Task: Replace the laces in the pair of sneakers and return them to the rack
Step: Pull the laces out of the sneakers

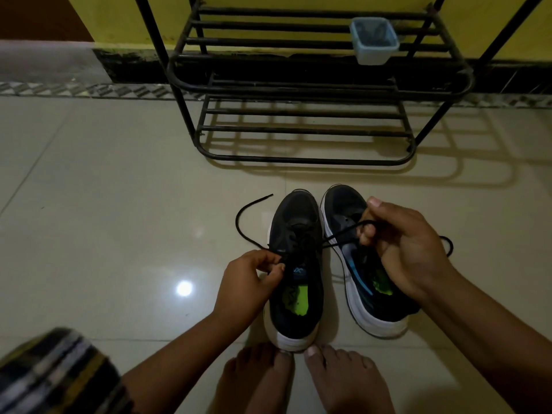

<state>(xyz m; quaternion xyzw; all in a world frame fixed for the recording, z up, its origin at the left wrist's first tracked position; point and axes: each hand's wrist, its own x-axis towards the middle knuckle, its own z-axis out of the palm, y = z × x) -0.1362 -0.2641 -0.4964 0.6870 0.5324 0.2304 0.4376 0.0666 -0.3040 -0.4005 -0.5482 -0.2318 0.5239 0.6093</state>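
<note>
Two dark sneakers with white soles and green insoles stand side by side on the tiled floor. The left sneaker (295, 264) carries a black lace (248, 231) through its eyelets. My left hand (251, 279) pinches the lace's left end beside the tongue; its free tip curls away to the upper left. My right hand (403, 246) grips the lace's right end, stretched taut above the right sneaker (343, 210), with the tail looping out behind my wrist. The right sneaker shows bare eyelets, partly hidden by my hand.
A black metal shoe rack (304, 158) with barred shelves stands against the yellow wall ahead. A small pale blue tub (375, 52) sits on its upper shelf. My bare feet (298, 380) touch the left sneaker's heel. Striped cloth (56, 375) lies at bottom left.
</note>
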